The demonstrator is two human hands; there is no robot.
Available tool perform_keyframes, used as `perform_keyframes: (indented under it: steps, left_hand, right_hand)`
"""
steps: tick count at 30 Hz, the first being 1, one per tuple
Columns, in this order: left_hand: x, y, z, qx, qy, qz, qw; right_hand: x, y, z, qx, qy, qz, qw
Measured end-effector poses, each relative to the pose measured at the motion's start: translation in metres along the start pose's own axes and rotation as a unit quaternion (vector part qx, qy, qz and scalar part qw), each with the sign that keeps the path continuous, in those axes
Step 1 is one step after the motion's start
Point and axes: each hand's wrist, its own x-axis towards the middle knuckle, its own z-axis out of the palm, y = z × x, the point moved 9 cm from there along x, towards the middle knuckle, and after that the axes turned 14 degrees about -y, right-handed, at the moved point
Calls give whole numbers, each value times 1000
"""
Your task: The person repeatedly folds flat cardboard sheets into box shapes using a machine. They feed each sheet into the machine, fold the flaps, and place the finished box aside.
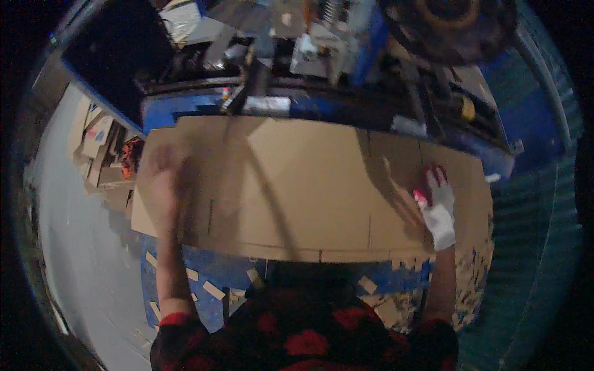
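Note:
A wide flat sheet of brown cardboard (pixel 303 173) lies before me, with straight dark crease or cut lines near its front edge and sides. My right hand (pixel 439 207), in a white glove with red fingertips, rests on the right part of the sheet. Its fingers are stretched out and apart, so it is open. Over the left end of the sheet is my bare left hand (pixel 166 182), smeared by motion. I cannot make out its fingers or whether they touch the cardboard.
Beyond the sheet stands a blue machine (pixel 204 106) with metal clamps, a spring (pixel 331 11) and a large dark wheel (pixel 455 28). Small cardboard offcuts (pixel 473 278) litter the blue table (pixel 232 269) on my side. Cardboard pieces (pixel 99 139) are piled at the left.

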Motion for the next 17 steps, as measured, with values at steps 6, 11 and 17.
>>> perform_keyframes:
  steps: [6, 11, 17]
  left_hand:
    - [-82, -128, 1, 35, -212, -188, 958]
    - [-101, -164, -6, 165, -181, -215, 946]
    - [-102, -200, 2, 131, -171, -194, 957]
  right_hand:
    - [-155, -15, 14, 10, -85, 90, 992]
    - [-282, 44, -7, -63, 136, 370, 917]
    - [-348, 103, 120, 761, 271, 262, 528]
